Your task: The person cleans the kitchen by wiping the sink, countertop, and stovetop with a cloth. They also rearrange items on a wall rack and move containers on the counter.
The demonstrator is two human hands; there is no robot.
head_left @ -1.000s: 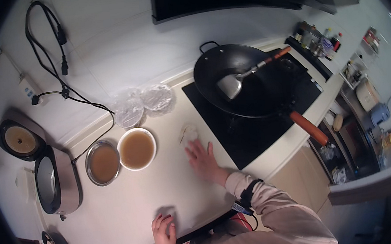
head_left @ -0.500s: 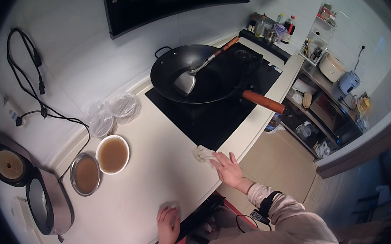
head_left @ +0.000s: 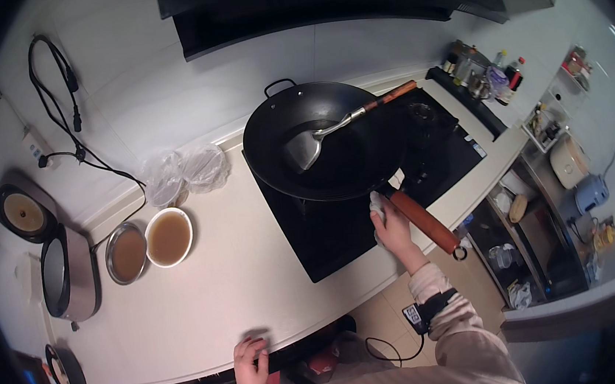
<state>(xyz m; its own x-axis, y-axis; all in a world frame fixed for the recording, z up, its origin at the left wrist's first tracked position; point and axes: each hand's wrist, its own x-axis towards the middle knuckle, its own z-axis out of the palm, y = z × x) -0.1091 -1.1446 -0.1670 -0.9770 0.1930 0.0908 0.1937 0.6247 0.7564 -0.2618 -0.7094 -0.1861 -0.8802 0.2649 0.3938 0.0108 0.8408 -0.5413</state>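
My right hand is on the black cooktop, just left of the wok's wooden handle. It is closed on a whitish cloth, which is mostly hidden under the fingers. Above it sits a large black wok, with a spatula lying in it, blade toward the left and wooden grip over the right rim. My left hand rests by the front edge of the counter, fingers loosely apart and nothing in them.
Two bowls of brown liquid, one metal and one white, stand left on the white counter. Plastic-covered containers are behind them. An open-lidded rice cooker is far left. Bottles stand at the back right.
My right hand has moved with the cloth from the counter by the cooktop's front corner onto the cooktop near the wok handle. My left hand is now nearer the counter edge. The view has shifted.
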